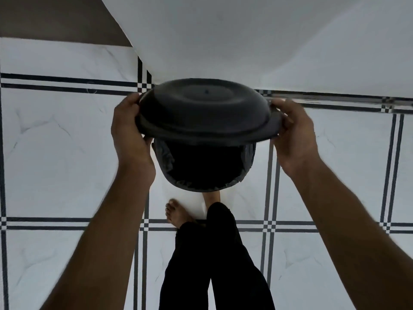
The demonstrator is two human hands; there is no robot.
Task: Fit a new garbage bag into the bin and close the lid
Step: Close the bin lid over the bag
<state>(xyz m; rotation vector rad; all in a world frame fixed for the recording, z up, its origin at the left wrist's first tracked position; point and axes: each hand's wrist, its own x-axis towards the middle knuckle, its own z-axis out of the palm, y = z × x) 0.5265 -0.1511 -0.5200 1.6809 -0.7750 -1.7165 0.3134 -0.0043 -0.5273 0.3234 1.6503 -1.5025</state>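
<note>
Both arms reach forward — the left hand (129, 128) and right hand (292, 135) each curl round opposite edges of the black lid (205, 113), held between them above the bin (201, 166). The garbage bag (164, 157) lines the rim below; the lid hides the bin's far side, its fingertips unseen.

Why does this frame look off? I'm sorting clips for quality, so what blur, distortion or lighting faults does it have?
Head view: wide-angle lens bends the floor tile lines and the wall edge; motion blur softens the lid rim and right hand, left hand slightly sharper; light is dim and flat, so the bin interior and garbage bag merge into black.
</note>
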